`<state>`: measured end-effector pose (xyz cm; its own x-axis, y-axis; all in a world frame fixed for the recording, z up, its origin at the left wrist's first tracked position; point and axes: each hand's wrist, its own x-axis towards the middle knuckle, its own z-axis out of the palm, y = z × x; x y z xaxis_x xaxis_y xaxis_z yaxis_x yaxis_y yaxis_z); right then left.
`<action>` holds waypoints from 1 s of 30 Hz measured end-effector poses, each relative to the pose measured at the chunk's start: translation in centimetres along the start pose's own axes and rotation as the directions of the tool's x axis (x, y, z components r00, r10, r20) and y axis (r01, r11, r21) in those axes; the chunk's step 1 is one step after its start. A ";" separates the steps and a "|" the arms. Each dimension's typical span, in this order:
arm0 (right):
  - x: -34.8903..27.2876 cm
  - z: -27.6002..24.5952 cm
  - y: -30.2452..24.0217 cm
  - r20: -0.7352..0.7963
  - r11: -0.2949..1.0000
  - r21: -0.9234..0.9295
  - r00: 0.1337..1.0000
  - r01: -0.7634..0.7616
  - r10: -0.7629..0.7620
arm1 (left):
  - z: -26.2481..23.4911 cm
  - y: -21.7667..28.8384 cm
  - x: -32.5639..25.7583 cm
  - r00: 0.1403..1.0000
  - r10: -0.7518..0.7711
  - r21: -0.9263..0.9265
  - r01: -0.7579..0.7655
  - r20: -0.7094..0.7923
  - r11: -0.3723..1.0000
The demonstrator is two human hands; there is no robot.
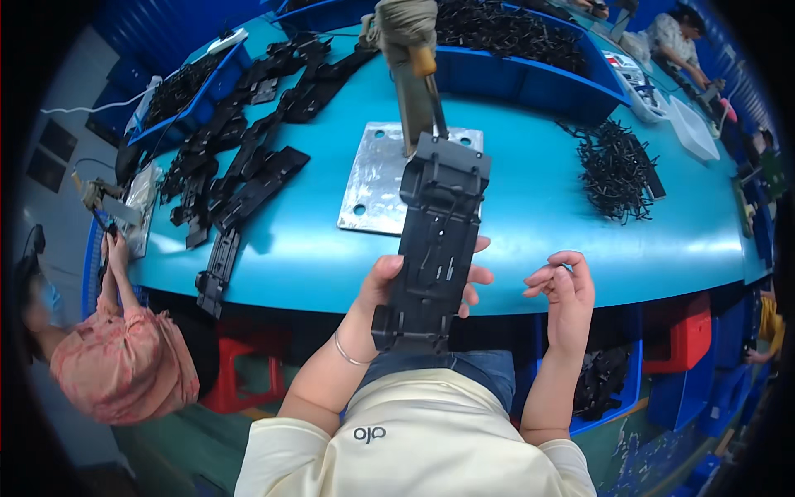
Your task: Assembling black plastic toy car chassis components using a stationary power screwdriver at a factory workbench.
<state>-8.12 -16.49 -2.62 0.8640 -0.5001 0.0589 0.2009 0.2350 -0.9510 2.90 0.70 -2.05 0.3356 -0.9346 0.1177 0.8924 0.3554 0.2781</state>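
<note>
dark letters on a cream shirt

from where i stand, one piece of lettering is readable: a short word in rounded letters on the front of the cream shirt worn at the blue table. toward the table's far right, a white packet carries coloured marks too small to read.
</note>
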 end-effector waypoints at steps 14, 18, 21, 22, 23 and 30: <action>-0.7 3.0 -0.7 -0.073 0.972 -0.031 0.969 0.234 -0.236 | -0.9 -1.3 -0.5 0.990 -0.140 0.197 0.138 -0.007 0.971; -0.8 4.3 -0.9 -0.080 0.954 -0.056 0.951 0.294 -0.297 | -1.2 -1.3 -0.3 0.981 -0.186 0.321 0.158 0.058 0.934; -0.7 4.4 -0.9 -0.066 0.954 -0.044 0.952 0.298 -0.300 | -1.1 -1.3 -0.3 0.980 -0.191 0.369 0.155 0.062 0.916; -0.8 4.4 -0.9 -0.067 0.953 -0.037 0.951 0.300 -0.302 | -1.0 -1.3 -0.3 0.979 -0.192 0.400 0.150 0.066 0.904; -0.8 4.4 -0.9 -0.067 0.955 -0.038 0.952 0.295 -0.297 | -0.8 -1.4 -0.3 0.980 -0.190 0.396 0.150 0.063 0.906; -0.9 4.1 -0.7 -0.097 0.961 -0.073 0.957 0.266 -0.272 | -0.2 -1.8 -0.2 0.985 -0.175 0.438 0.158 -0.002 0.885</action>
<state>-7.09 -12.79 -0.79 0.7277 -0.6234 0.2860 0.3895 0.0323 -0.9205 1.29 0.28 -2.76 0.1746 -0.9825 0.0652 0.7105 0.1715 0.6825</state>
